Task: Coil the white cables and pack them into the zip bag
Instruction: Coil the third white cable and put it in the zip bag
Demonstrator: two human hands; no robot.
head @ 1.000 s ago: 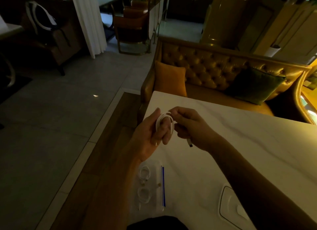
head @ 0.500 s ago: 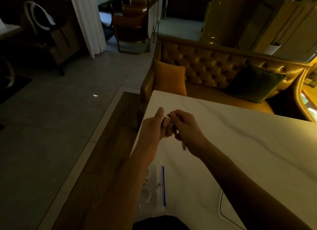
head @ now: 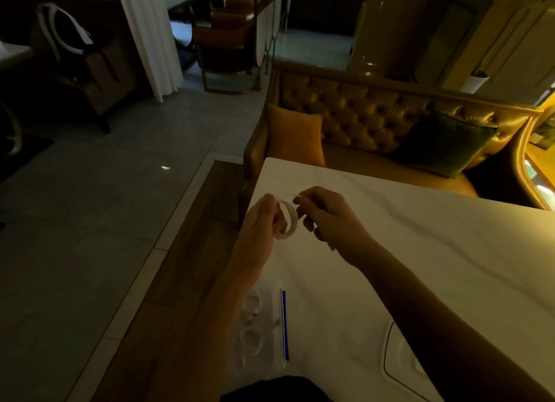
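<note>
A white cable [head: 289, 220] is wound into a small coil and held in the air above the table's near left corner. My left hand [head: 259, 221] grips the coil from the left, its fingers through the loops. My right hand [head: 326, 217] pinches the cable's loose end at the top right of the coil. Nearer to me, a clear zip bag [head: 265, 326] with a blue seal strip lies flat on the white table [head: 390, 251]. Two coiled white cables [head: 252, 320] show inside it, partly hidden by my left forearm.
A white tray-like object [head: 402, 359] lies at the table's near edge under my right forearm. A tufted gold sofa [head: 375, 122] with an orange cushion [head: 295, 137] and a green cushion stands beyond the table. The floor drops off at the left.
The coil was turned edge-on half a second ago and now faces me again with more turns on it. The dangling plug end is hidden behind my right hand. Both hands stay close together.
</note>
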